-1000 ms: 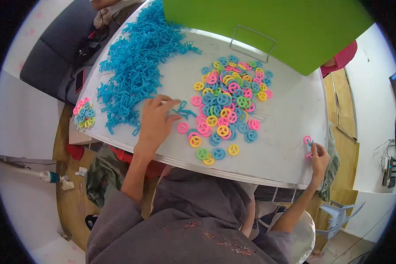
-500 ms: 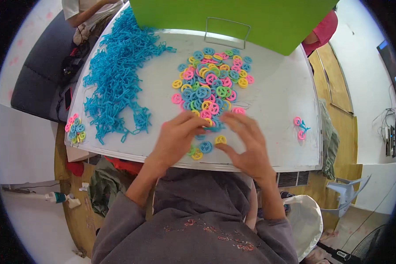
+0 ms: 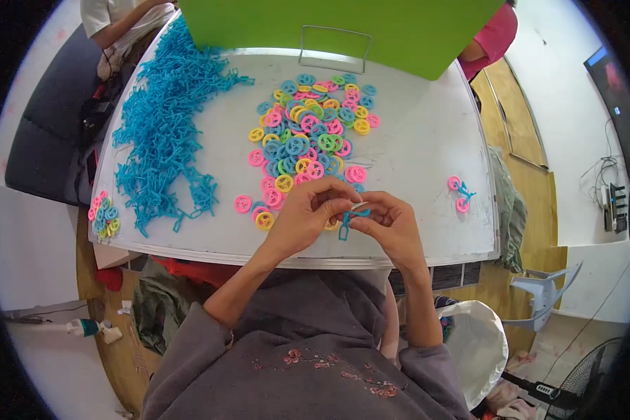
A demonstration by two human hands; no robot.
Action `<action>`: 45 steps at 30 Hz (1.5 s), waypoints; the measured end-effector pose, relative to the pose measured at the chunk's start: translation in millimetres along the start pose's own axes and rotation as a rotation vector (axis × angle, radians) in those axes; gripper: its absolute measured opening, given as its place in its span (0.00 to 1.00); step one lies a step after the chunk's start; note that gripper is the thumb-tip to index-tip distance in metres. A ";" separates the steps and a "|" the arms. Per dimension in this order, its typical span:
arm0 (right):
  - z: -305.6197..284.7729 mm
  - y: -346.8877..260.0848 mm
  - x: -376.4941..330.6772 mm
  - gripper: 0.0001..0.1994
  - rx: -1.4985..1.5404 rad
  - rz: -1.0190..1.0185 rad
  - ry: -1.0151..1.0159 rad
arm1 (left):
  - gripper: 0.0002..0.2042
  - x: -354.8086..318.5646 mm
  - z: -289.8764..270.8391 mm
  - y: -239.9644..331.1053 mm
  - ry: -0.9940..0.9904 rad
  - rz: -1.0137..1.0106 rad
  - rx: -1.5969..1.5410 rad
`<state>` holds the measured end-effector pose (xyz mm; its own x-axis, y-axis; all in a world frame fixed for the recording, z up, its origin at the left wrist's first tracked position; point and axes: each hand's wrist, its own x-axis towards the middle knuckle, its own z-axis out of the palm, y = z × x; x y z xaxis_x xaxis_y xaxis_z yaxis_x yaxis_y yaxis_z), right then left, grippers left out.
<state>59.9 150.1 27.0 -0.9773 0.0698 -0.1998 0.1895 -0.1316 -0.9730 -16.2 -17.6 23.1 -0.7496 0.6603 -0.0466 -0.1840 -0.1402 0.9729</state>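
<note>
My left hand (image 3: 304,220) and my right hand (image 3: 392,227) meet over the table's near edge, both with fingers pinched. Between the right thumb and fingers is a small blue plastic piece (image 3: 344,229), a slotted loop hanging from its lower end. A small whitish bit (image 3: 359,207) shows where the fingertips meet; I cannot tell its kind. What the left fingers pinch is mostly hidden. Just beyond the hands lies a pile of small spoked plastic wheels (image 3: 295,145) in pink, blue, yellow and green. A yellow wheel (image 3: 264,220) rests beside my left hand.
A heap of blue plastic pieces (image 3: 164,119) covers the table's left side. A green box (image 3: 329,24) stands at the back, a wire frame before it. Two pink wheels on a blue piece (image 3: 462,194) lie at right. Other people sit at the far corners.
My hands have come together from apart, and a blue plastic piece now shows between them. Several wheels nearest me have shifted left. The whole view has moved slightly.
</note>
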 end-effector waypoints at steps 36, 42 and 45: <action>-18.5 34.0 -2.2 0.07 -0.049 -0.211 0.300 | 0.11 13.2 20.0 -26.6 0.189 0.048 -0.003; -16.4 37.1 -1.0 0.06 -0.103 -0.199 0.296 | 0.11 9.0 17.9 -17.7 0.152 -0.128 -0.146; -17.4 42.3 1.1 0.05 -0.036 -0.177 0.289 | 0.11 8.6 16.0 -18.6 0.123 -0.122 -0.027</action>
<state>68.5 161.8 -16.4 -0.9292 0.3665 -0.0470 0.0278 -0.0574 -0.9980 -9.0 2.5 8.3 -0.7928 0.5782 -0.1929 -0.2940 -0.0856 0.9520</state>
